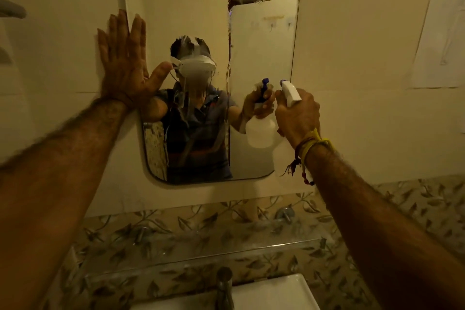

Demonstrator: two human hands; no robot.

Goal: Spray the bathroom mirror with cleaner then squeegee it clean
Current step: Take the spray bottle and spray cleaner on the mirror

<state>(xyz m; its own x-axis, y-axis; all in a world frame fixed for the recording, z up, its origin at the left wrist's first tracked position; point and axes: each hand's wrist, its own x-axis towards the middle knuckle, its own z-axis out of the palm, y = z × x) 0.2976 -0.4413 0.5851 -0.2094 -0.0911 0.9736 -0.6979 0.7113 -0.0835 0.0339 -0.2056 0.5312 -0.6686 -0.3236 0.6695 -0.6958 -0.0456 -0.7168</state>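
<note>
The bathroom mirror (261, 40) hangs on the wall straight ahead, tall with rounded corners. White foam and drips of cleaner run down its middle. My left hand (123, 63) lies flat with fingers spread on the mirror's left edge and the wall beside it. My right hand (298, 114) grips a clear spray bottle (289, 92) with a white and blue trigger head, its nozzle pointed at the mirror's lower right part, close to the glass. The bottle's body hangs below my hand, partly hidden. No squeegee is in view.
Below the mirror a glass shelf (201, 257) juts from the leaf-patterned tiles. Under it stand a metal tap (225, 287) and a white basin (271, 294). A grey fitting (12, 9) sticks out at the far left.
</note>
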